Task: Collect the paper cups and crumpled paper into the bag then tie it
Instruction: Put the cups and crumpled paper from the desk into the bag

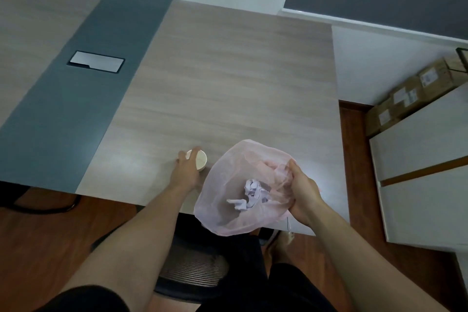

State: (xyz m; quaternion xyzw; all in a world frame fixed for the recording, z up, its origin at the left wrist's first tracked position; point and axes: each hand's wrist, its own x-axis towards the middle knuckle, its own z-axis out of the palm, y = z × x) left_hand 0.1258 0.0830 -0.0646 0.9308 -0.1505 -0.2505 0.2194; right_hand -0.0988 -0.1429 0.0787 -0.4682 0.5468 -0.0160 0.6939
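Left hand (186,172) gripping one cup (201,159), right hand (302,192) holding one bag (222,185)

Our L hand (186,171) is out fwd, fingers curled round a white paper cup (201,159). R hand (304,197) grips the rim of a thin pink plastic bag (222,185). Both forearms bare.

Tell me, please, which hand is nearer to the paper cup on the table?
Left. The left hand grips the paper cup; the right hand holds the bag, apart from the cup, to its right.
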